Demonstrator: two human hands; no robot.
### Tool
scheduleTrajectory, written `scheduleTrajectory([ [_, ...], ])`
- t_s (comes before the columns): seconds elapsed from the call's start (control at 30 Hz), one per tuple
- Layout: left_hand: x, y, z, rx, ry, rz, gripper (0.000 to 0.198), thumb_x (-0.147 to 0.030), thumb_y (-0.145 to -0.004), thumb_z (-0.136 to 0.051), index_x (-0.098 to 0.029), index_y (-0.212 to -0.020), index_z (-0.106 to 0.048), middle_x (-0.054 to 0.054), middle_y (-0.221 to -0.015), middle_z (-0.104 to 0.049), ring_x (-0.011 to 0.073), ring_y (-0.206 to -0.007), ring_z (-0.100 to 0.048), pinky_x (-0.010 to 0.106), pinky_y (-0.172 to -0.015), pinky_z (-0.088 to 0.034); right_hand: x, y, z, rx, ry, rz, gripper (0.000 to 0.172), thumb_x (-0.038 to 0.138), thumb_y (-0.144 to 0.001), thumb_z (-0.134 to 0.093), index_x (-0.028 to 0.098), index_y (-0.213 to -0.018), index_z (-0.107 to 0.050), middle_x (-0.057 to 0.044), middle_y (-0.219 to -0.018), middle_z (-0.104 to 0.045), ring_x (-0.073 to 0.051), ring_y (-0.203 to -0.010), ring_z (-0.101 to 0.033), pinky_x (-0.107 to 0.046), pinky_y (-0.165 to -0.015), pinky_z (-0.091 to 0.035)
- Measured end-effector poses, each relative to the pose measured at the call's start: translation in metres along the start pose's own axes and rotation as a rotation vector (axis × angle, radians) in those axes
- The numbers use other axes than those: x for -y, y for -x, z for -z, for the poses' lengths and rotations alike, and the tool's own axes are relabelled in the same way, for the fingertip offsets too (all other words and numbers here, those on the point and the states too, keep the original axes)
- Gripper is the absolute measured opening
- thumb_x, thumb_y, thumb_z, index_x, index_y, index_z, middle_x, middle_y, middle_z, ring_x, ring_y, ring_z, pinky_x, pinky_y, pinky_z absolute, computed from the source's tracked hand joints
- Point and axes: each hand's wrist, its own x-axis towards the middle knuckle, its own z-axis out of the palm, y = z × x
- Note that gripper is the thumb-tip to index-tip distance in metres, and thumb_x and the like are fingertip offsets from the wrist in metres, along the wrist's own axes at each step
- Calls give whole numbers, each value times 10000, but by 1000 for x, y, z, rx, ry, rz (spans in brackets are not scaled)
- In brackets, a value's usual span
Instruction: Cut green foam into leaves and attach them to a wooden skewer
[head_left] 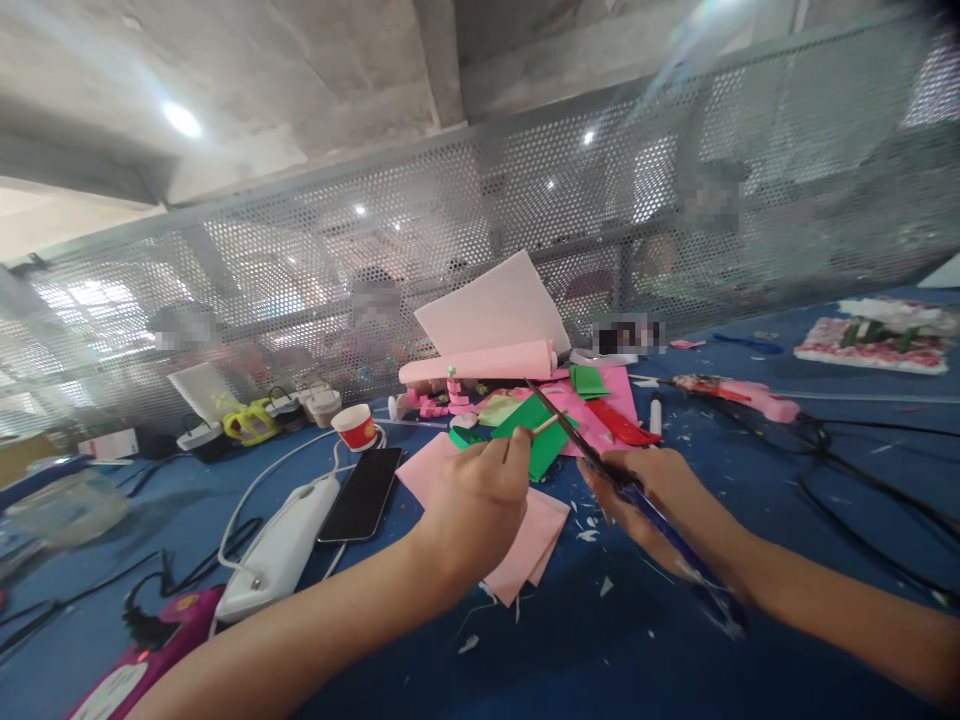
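My left hand (pixel 484 495) is closed in a pinch around a thin pale wooden stick (pixel 549 424), which points to the right. In my right hand (pixel 652 490) are dark-bladed scissors (pixel 616 478) with blue handles, seen nearly edge-on. The blades slant up to the left and pass close to the stick's end; whether they touch it I cannot tell. Behind the stick lie green paper (pixel 546 460) and a bright pink sheet (pixel 619 395). Pale pink paper pieces (pixel 517 570) lie under and beside my left hand.
A phone (pixel 363 495), a white power strip (pixel 281 550) and a paper cup (pixel 354 428) stand left. A pink glue gun (pixel 739 397) with black cables lies right. Rolled pink paper (pixel 480 362) lies before the mesh partition (pixel 300 250). Scraps dot the blue table (pixel 570 660).
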Motion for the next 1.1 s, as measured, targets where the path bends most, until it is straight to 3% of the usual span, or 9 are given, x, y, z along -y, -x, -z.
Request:
scheduleTrajectory([
  [0.1,7,-13,7,267,418,217,200,-150,-864,-478,-134,-762,-648,48,-612,-656,136,-557,-628,231,-507,-442,-1,-2,2,-21,-25,-57,304,342,-830,-515,187,-569,-539,1,-468,-547,-122,-425,-537,-237,-432,-355],
  [0.2,22,-27,14,605,1025,467,211,-227,-883,-482,-117,-920,-658,68,-731,-702,135,-603,-673,246,-590,-528,-3,-3,3,-24,-32,-84,290,364,-826,-524,190,-596,-552,16,-461,-515,-120,-422,-525,-233,-415,-336],
  [0.3,40,-35,15,913,1424,527,213,-239,-861,-519,-117,-958,-665,102,-884,-722,141,-645,-692,274,-628,-561,-4,-2,3,-18,-67,-90,279,363,-831,-519,191,-615,-561,22,-454,-505,-113,-404,-514,-229,-390,-311],
  [0.37,48,-36,11,982,1512,539,162,-210,-819,-566,-122,-886,-684,85,-836,-724,112,-565,-660,240,-566,-546,-5,-2,2,-25,-86,-64,259,349,-827,-524,192,-628,-573,20,-460,-519,-112,-405,-514,-230,-387,-312],
  [0.6,41,-32,8,808,1197,512,181,-185,-780,-547,-112,-723,-702,57,-653,-695,84,-437,-576,207,-472,-490,-7,-3,2,-6,-11,-20,240,318,-821,-546,185,-628,-597,8,-472,-549,-127,-436,-552,-230,-400,-346],
  [0.77,27,-28,12,510,635,305,293,-112,-796,-434,-124,-697,-710,53,-579,-669,120,-515,-605,232,-534,-467,-6,-4,5,-33,51,-28,264,323,-811,-568,178,-591,-582,-12,-493,-585,-138,-459,-583,-227,-446,-396],
  [0.93,13,-10,1,298,29,103,382,2,-730,-392,-104,-962,-676,81,-650,-671,162,-571,-616,240,-497,-413,-18,-3,-5,-38,46,-44,297,344,-817,-540,174,-579,-587,-34,-495,-600,-173,-473,-609,-245,-445,-396],
  [1.03,9,-5,-4,243,-58,62,431,17,-755,-377,-86,-1094,-623,93,-699,-674,174,-620,-626,248,-512,-423,-29,-4,-12,-61,66,-35,300,323,-835,-499,177,-597,-609,-27,-504,-613,-172,-465,-609,-244,-441,-391],
  [1.1,10,-9,-2,246,17,105,362,-22,-807,-389,-112,-1035,-655,87,-705,-680,176,-633,-628,262,-541,-436,-32,-5,-13,-68,76,-19,316,318,-846,-479,176,-598,-614,-23,-504,-615,-165,-461,-606,-241,-449,-399],
])
